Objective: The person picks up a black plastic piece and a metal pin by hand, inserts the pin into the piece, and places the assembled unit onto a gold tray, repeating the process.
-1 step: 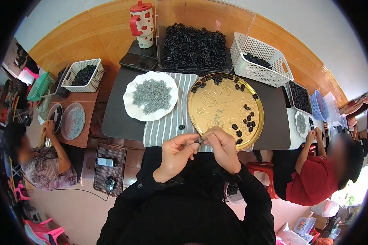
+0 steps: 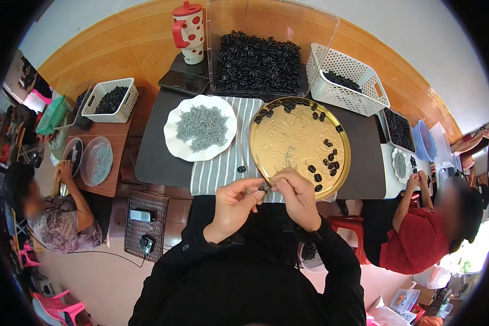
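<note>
Hardly shifted; pinching one half-hidden black piece in left hand near gold tray; cannot tell contents of pinched right hand.

Measured from between the left hand and right hand, a narrow lane runs toward eleven o'clock over the grey-and-white striped cloth. The white scalloped plate hems it in at ten, the round gold metal tray at one (a small black oval piece sits by the left hand). At twelve, a tall transparent plastic bin bars further reach.
</note>
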Motion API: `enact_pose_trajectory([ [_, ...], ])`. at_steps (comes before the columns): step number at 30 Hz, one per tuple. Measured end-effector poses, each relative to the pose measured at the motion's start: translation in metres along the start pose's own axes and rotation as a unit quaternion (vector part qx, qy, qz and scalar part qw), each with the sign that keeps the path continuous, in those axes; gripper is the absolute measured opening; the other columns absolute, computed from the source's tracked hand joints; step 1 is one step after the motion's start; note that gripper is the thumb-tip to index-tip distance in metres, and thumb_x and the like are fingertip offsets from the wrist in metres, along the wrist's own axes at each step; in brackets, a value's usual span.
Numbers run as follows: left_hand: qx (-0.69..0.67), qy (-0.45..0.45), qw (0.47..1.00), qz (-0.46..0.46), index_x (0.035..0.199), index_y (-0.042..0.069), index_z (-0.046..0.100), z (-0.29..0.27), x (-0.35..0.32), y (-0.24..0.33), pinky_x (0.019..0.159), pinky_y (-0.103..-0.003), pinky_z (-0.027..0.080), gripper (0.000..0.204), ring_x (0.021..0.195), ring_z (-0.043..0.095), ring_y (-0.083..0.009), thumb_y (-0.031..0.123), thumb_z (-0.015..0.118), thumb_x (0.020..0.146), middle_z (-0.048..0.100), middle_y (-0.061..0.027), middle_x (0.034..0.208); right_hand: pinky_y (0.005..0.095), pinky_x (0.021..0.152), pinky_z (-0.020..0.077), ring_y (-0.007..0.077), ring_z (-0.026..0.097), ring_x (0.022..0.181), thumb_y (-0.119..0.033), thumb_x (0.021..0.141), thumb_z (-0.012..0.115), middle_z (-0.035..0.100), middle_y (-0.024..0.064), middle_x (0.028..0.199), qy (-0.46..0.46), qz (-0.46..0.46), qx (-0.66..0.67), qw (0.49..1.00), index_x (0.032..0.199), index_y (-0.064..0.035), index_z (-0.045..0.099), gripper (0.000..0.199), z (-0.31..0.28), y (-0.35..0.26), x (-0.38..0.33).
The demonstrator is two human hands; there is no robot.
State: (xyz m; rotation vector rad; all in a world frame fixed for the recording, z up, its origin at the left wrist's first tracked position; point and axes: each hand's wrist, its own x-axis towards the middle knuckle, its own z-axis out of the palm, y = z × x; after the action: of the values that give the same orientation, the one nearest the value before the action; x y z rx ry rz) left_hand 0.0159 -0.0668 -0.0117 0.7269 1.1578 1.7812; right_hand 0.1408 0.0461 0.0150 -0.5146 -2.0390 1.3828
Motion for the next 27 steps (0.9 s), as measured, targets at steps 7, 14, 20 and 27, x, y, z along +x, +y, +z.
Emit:
enact_pose_trajectory([
  [7, -0.005, -0.009, 1.000, 0.004, 0.110, 0.000, 0.064, -0.001, -0.001, 0.000, 0.052, -0.018, 0.046, 0.026, 0.067, 0.056, -0.0054, -0.006, 0.060, 0.085, 0.064, -0.0033, 0.083, 0.0314, 0.061, 0.0425, 0.0282, 0.053, 0.068, 0.005, 0.082, 0.055, 0.050, 0.0127, 0.077, -0.058, -0.128, -0.121, 0.983, 0.085, 0.0008, 0.054, 0.006, -0.002, -0.008, 0.006],
  [14, 0.028, 0.001, 0.999, 0.035, 0.109, -0.002, 0.063, -0.002, -0.005, 0.005, 0.054, -0.019, 0.048, 0.025, 0.068, 0.059, -0.0081, -0.008, 0.060, 0.085, 0.064, -0.0058, 0.082, 0.0333, 0.061, 0.0415, 0.0289, 0.051, 0.067, 0.006, 0.083, 0.054, 0.048, 0.0127, 0.077, -0.063, -0.105, -0.078, 0.989, 0.085, 0.0004, 0.051, 0.007, 0.007, -0.007, 0.002],
  [20, 0.043, -0.019, 0.999, 0.008, 0.109, -0.001, 0.064, -0.018, -0.010, -0.001, 0.053, -0.019, 0.047, 0.024, 0.067, 0.057, -0.0061, -0.007, 0.059, 0.085, 0.063, -0.0047, 0.084, 0.0304, 0.063, 0.0424, 0.0240, 0.053, 0.070, 0.007, 0.084, 0.054, 0.052, 0.0117, 0.080, -0.082, -0.065, -0.072, 0.992, 0.089, 0.0024, 0.053, 0.007, 0.014, -0.002, -0.003],
  [27, -0.018, 0.069, 0.997, 0.013, 0.109, -0.005, 0.063, -0.053, -0.012, -0.001, 0.059, -0.021, 0.050, 0.023, 0.068, 0.060, -0.0099, -0.004, 0.060, 0.086, 0.066, -0.0086, 0.084, 0.0346, 0.066, 0.0434, 0.0292, 0.055, 0.076, 0.005, 0.077, 0.059, 0.054, 0.0130, 0.083, 0.013, -0.132, -0.305, 0.943, 0.092, 0.0030, 0.060, 0.014, 0.042, -0.004, 0.021],
])
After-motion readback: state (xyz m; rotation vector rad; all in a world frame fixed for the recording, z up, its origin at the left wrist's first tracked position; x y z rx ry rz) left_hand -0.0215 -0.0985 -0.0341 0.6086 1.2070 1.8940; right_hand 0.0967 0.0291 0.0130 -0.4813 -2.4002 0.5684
